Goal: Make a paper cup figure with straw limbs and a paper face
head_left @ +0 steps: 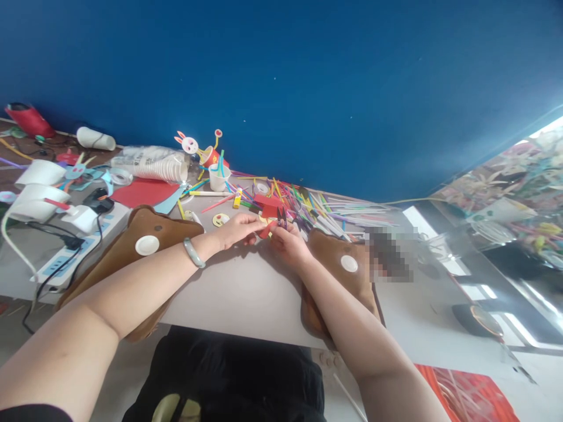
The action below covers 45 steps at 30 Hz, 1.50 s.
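Note:
Both hands meet over the white table, just beyond two brown cushions. My left hand is closed, its fingertips pinching a small red paper piece. My right hand is closed too, with thumb and fingers against the same red piece. Dark blades of small scissors point up from the right hand; the fingers hide their handles. A red block-like item lies just behind the hands. Left of them rests a round yellow smiley-face cutout.
Colourful straws and pens are heaped along the blue wall. Brown cushions lie under the forearms. A white paper cup holds straws beside a rabbit-decorated red cup. Left are red paper, bagged cups and a power strip with cords.

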### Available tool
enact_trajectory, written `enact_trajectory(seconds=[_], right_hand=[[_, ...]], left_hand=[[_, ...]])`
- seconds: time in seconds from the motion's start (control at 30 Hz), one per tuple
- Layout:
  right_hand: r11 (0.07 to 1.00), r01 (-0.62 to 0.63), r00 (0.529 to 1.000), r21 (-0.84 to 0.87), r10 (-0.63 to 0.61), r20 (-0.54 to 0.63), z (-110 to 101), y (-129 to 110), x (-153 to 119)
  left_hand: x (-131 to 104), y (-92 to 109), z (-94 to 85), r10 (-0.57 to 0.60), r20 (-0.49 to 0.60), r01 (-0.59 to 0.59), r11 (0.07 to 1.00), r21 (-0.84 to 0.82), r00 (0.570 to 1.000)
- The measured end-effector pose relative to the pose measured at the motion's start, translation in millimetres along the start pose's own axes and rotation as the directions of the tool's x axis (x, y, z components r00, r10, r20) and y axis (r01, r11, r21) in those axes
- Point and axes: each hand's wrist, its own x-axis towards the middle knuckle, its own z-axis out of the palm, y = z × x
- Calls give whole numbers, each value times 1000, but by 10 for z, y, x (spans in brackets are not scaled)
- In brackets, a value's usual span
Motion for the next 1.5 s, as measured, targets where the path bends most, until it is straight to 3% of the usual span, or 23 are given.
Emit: enact_trajectory(seconds=[0.17,0.43,0.57,0.67,0.77,1.03,1.3,1.5], right_hand=[[994,48,996,-101,-55,-67,16,36,-1],[974,77,991,-213,-99,-91,3,69,-5],[969,105,987,-223,-130,-99,11,86,8],[983,57,990,-173,-78,-116,32,102,16],[980,27,995,-197,-47,-93,48,134,19],[943,102,994,-318,-112,-13,79,170,-5],[951,97,995,-293,-103,-7,107,157,-16],[984,16,1000,-179,-16,-1,96,192,7]], left_hand=[[-2,-15,4,47,-19,-45,991,128,999],[17,-68,29,-11,-76,17,996,83,997],[4,-51,64,29,-105,-24,999,47,994],[-3,-21,78,42,-156,-47,998,-30,987],[1,-4,78,44,-193,-63,994,-93,980],[18,-42,74,65,-224,-97,986,-136,972],[-11,-2,104,52,-218,-85,987,-140,975],[-2,12,114,33,-211,-66,986,-151,977]])
